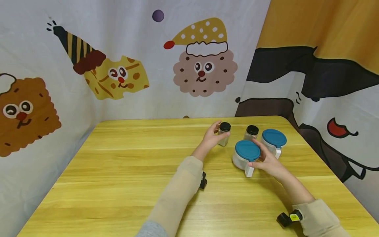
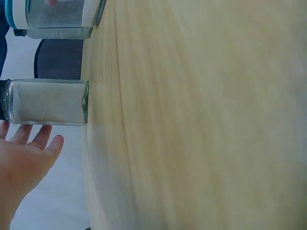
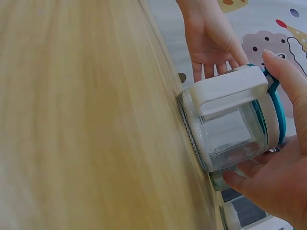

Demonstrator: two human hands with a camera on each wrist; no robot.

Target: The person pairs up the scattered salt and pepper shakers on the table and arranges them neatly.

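In the head view a small glass jar with a black lid point(image 1: 225, 127) stands upright at the back of the table. My left hand point(image 1: 211, 137) is around its left side, thumb across the front. The left wrist view shows the fingertips right beside the glass jar point(image 2: 47, 102), fingers loosely extended. To the right, a clear jar with a blue lid and white handle point(image 1: 248, 150) stands upright. My right hand point(image 1: 267, 161) holds it from the right, thumb by the handle's top, fingers along the side. The right wrist view shows the white handle point(image 3: 232, 88) up close.
A second black-lidded jar point(image 1: 252, 130) stands just behind the held blue-lidded jar. Another blue-lidded jar point(image 1: 274, 137) is close on the right, behind my right hand. The wooden table point(image 1: 118, 171) ends at a printed curtain point(image 1: 127, 105).
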